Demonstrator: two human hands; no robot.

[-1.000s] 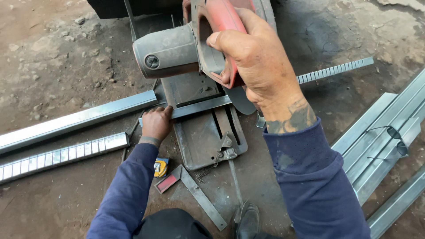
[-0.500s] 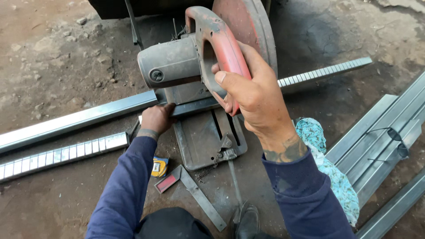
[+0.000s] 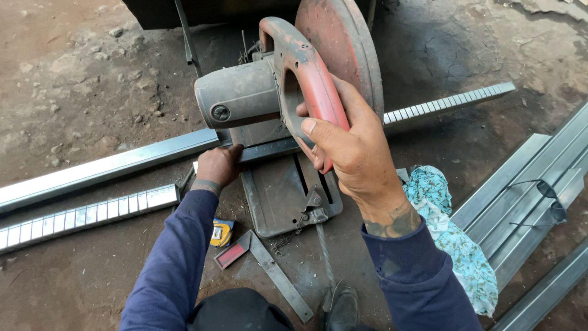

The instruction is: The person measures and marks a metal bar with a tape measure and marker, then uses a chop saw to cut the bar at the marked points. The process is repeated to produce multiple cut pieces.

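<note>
My right hand [image 3: 355,150] grips the red handle of a chop saw [image 3: 257,92], whose grey motor housing and round red blade guard stand raised above the saw's base plate [image 3: 285,199]. My left hand [image 3: 218,165] presses on a long square metal tube [image 3: 104,167] where it enters the saw's vise. The tube lies across the base, and its right part [image 3: 453,101] carries a row of evenly spaced notches.
A second notched tube [image 3: 79,214] lies on the dirt floor at the left. A yellow tape measure [image 3: 220,233] and a try square [image 3: 269,270] lie below the base. A patterned cloth [image 3: 453,239], safety glasses [image 3: 548,199] and metal profiles [image 3: 527,184] are at the right.
My right hand has let the saw head swing up and away from the tube. The view has shifted, and the patterned cloth has come into sight. My left hand stays on the tube.
</note>
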